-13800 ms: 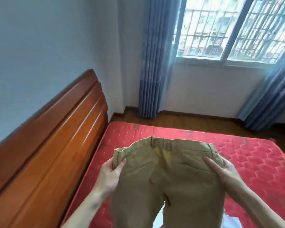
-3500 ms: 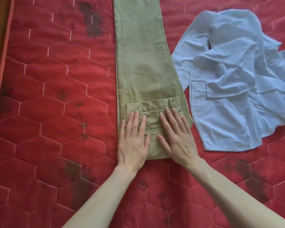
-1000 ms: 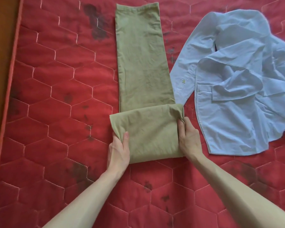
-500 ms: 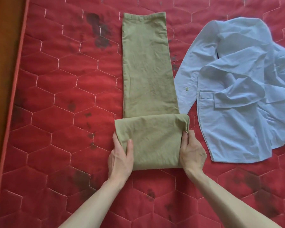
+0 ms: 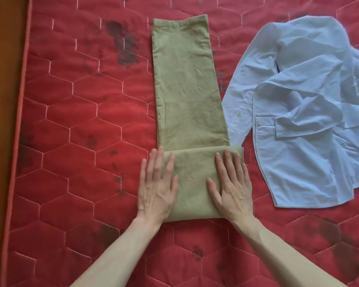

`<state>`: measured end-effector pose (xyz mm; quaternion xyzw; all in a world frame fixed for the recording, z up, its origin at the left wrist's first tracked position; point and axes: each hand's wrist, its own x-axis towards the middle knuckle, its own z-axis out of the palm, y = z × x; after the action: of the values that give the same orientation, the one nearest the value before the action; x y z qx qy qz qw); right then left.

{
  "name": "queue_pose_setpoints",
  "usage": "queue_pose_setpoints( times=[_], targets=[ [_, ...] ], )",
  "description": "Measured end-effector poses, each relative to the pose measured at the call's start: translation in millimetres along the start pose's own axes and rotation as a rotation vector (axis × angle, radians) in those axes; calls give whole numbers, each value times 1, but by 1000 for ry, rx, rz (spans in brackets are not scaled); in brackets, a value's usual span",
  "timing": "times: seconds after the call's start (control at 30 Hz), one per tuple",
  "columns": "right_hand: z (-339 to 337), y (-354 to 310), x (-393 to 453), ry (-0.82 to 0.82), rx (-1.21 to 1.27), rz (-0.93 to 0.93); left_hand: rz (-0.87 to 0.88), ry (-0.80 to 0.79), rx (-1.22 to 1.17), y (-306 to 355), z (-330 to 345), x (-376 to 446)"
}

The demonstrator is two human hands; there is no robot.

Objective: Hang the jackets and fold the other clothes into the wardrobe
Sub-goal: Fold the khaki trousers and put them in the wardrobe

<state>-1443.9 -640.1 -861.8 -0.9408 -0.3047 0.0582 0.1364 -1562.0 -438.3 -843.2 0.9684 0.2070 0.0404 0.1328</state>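
Head view looks straight down on a red quilted mattress (image 5: 75, 125) with dark stains scattered over its hexagon stitching. Khaki trousers (image 5: 187, 85) lie lengthwise near the middle of the mattress, legs stacked one on the other, the hems toward the far edge. The near end of the trousers is folded over into a thick band, and both hands lie flat on that band. The left hand (image 5: 157, 187) rests on the band's left side, fingers straight and slightly spread, its outer fingers partly over the mattress. The right hand (image 5: 231, 187) presses the band's right side, fingers straight and pointing toward the far edge. Neither hand grasps anything; both are released and lie palm down on the cloth. Just beside the trousers, toward the right edge of the mattress, a pale blue shirt (image 5: 307, 129) lies crumpled, one sleeve touching the trousers' right side. A brown wooden strip (image 5: 2, 100) runs along the mattress's left edge.
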Motion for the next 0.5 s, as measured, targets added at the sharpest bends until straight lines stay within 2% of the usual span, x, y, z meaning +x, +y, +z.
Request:
queue_pose_setpoints(
  times=[0.07, 0.2, 0.4, 0.5],
  targets=[
    [3, 2, 0, -7, 19, 7, 86, -79, 27, -5, 6, 4],
    [9, 7, 3, -11, 27, -15, 44, -165, 93, -13, 19, 7],
    [6, 16, 5, -90, 32, -101, 53, -211, 160, -9, 17, 9],
    [-2, 25, -3, -126, -14, -242, 303, -263, 121, -7, 7, 0]
  ],
)
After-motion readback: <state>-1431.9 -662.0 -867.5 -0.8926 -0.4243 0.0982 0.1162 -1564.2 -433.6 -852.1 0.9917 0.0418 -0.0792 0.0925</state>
